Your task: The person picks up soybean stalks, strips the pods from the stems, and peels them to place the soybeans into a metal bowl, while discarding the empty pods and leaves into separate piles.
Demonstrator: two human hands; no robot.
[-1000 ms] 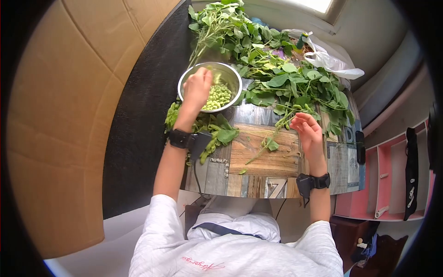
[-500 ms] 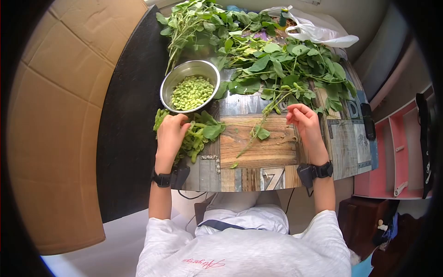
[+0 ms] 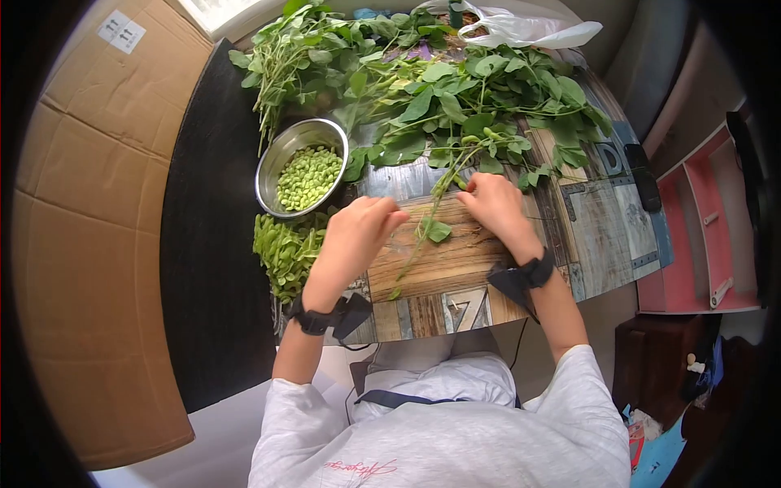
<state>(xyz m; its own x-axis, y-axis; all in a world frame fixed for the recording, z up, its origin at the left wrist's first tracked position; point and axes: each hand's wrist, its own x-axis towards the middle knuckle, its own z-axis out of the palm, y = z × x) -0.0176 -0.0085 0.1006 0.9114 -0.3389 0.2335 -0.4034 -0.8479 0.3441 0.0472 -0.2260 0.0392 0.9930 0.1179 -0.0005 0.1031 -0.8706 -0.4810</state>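
Observation:
My right hand (image 3: 496, 206) is closed, its fingertips pinching at a green bean pod (image 3: 461, 184) on a leafy bean stalk (image 3: 438, 193). Over the left side of the wood-patterned table panel is my left hand (image 3: 359, 237), fingers curled together; whether anything is between them is hidden. Beyond it, a steel bowl (image 3: 266, 193) holds shelled green beans (image 3: 309, 177). A heap of green pods and leaves (image 3: 285, 254) lies below the bowl, partly covered by my left wrist.
A large pile of leafy bean plants (image 3: 480, 93) covers the back of the table (image 3: 602, 268). Behind it is a white plastic bag (image 3: 529, 32). A dark phone-like object (image 3: 642, 177) lies at the right edge. Cardboard (image 3: 98, 268) stands left, beside a black surface (image 3: 213, 244).
My left hand has moved right, away from the pod heap toward the table's middle. My right hand has moved left to the stalk and closed. The camera view has shifted slightly.

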